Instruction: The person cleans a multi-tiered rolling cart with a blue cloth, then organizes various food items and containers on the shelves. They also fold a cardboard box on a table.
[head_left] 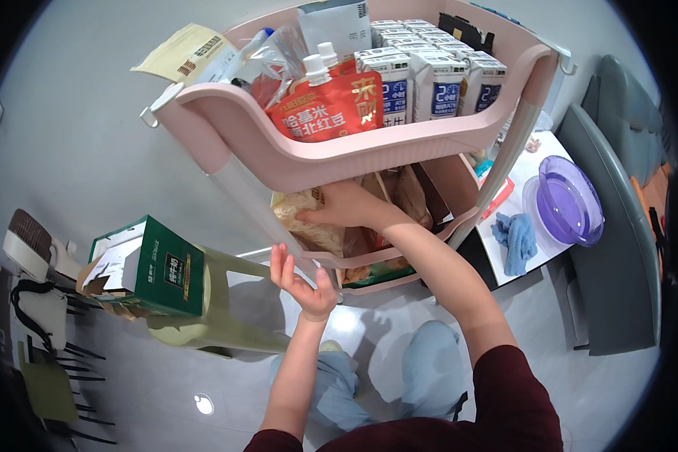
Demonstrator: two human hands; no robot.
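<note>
My right hand reaches into the middle tier of a pink rolling cart. Its fingers are closed on a crinkled, yellowish clear plastic packet at that tier's left end; the fingertips are partly hidden. Brown packages lie beside the packet. Just outside the cart's left front post, my left hand is raised with its fingers apart, holding nothing. Above, the top tier carries a red spouted pouch and several white and blue drink cartons.
A torn-open green carton box sits on a light green stool to the left. At right, a white table bears a purple basin and a blue cloth, beside a grey chair. The cart's top tier overhangs my right hand.
</note>
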